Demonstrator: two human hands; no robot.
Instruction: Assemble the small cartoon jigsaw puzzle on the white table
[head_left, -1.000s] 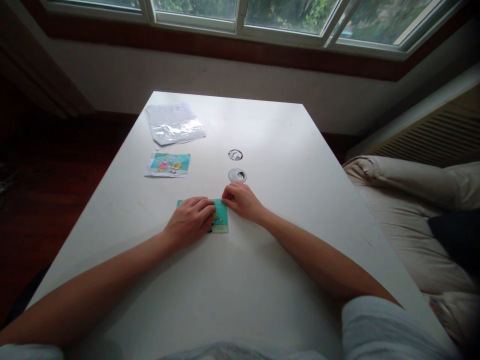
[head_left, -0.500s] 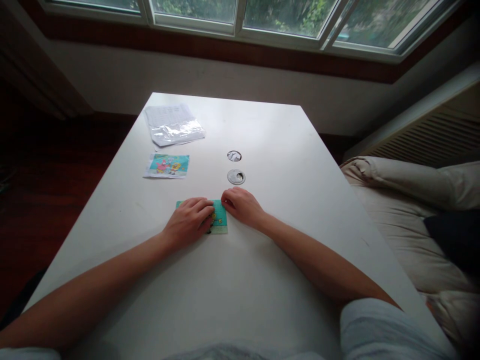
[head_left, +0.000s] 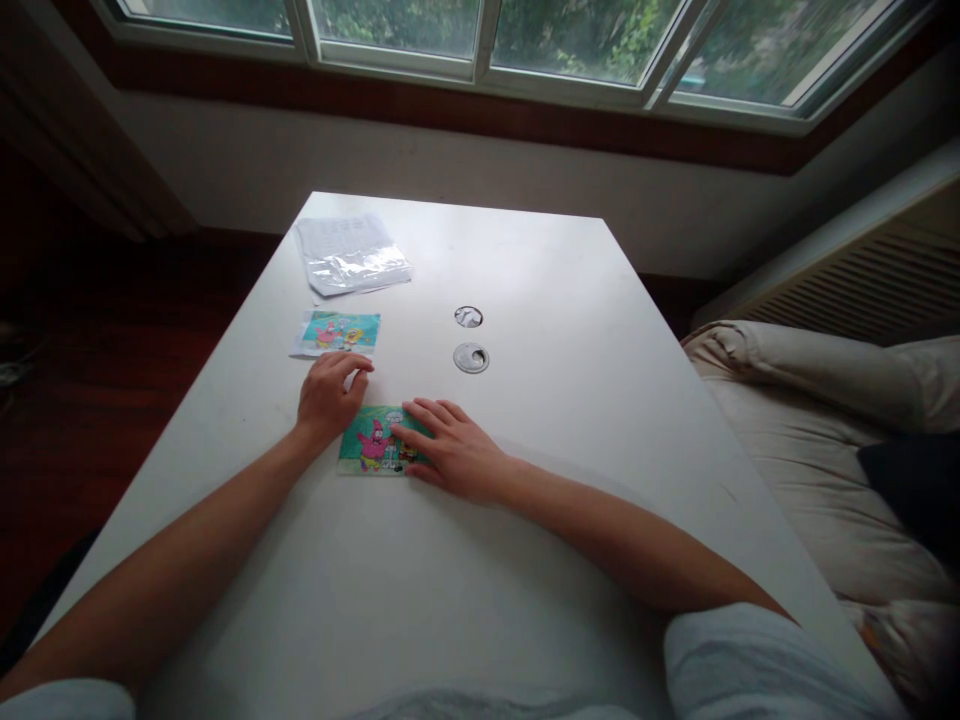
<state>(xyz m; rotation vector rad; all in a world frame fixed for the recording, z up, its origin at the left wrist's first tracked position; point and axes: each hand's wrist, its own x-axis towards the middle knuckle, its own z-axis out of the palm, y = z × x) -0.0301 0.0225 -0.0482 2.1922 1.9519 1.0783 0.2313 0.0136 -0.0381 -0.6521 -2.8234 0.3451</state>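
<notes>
A green picture card (head_left: 373, 450) with cartoon figures, a pink starfish among them, lies flat on the white table. My right hand (head_left: 454, 450) rests on its right part, palm down with fingers spread, and hides that side. Just beyond the card's upper left corner is my left hand (head_left: 330, 395), its fingers loosely curled and a gap showing between thumb and index finger. I see nothing in it. Right behind the left hand lies a paper sheet (head_left: 341, 330) with a similar printed cartoon picture.
Farther back on the left of the table (head_left: 540, 270) lie papers in a clear plastic sleeve (head_left: 356, 255). Two round inserts (head_left: 471, 358) are set into the tabletop near the middle. A beige cushioned seat (head_left: 780, 420) stands along the right side, and a window is beyond the table.
My left hand has lifted off the card and moved left and away from me. My right hand has gone from the card's upper right corner to lie spread over its right part.
</notes>
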